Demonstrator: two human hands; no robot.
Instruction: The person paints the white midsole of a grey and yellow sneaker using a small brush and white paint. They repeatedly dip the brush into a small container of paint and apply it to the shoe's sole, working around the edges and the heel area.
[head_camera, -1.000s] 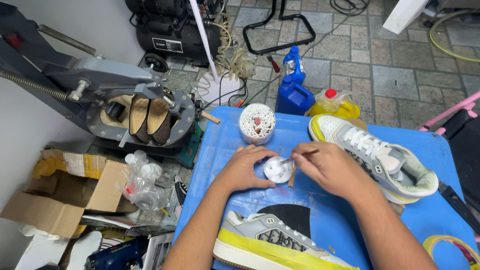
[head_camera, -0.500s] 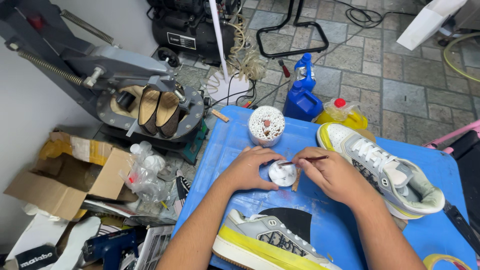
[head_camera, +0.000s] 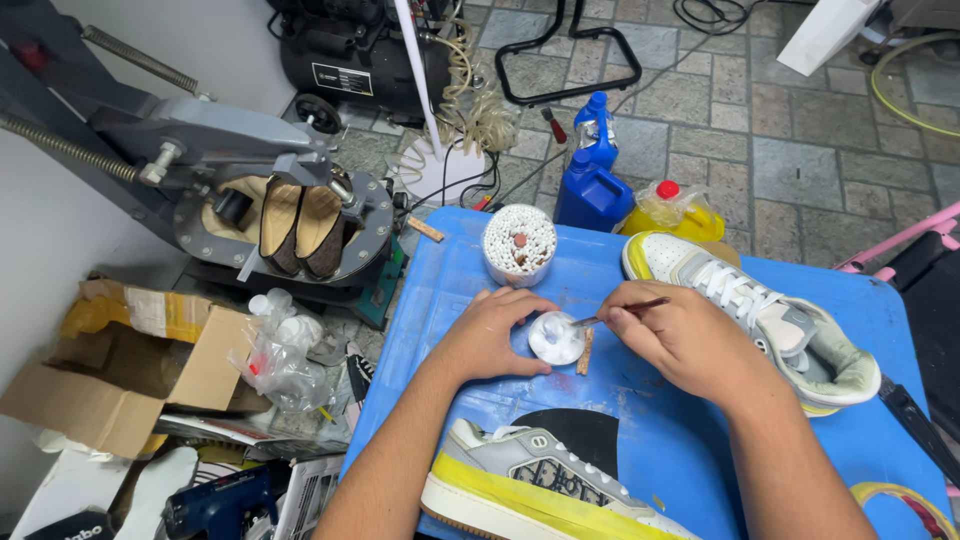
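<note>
My left hand (head_camera: 495, 330) steadies a small white paint jar (head_camera: 556, 338) on the blue table (head_camera: 640, 420). My right hand (head_camera: 680, 335) holds a thin brush (head_camera: 625, 311) with its tip dipped in the jar. A small wooden stick (head_camera: 586, 352) lies just right of the jar. A grey sneaker with a yellow-taped sole (head_camera: 530, 485) lies at the near edge, below my hands. A second sneaker, white and grey (head_camera: 770, 315), rests to the right, behind my right hand.
A round cup full of cotton swabs (head_camera: 519, 243) stands behind the jar. Blue bottles (head_camera: 592, 175) and a yellow container (head_camera: 672, 212) stand on the floor behind the table. A shoe press machine (head_camera: 270, 215), cardboard boxes (head_camera: 120, 360) and clutter fill the left.
The view has tilted so the table sits lower in frame. My hands stay at the jar, the brush tip working inside it.
</note>
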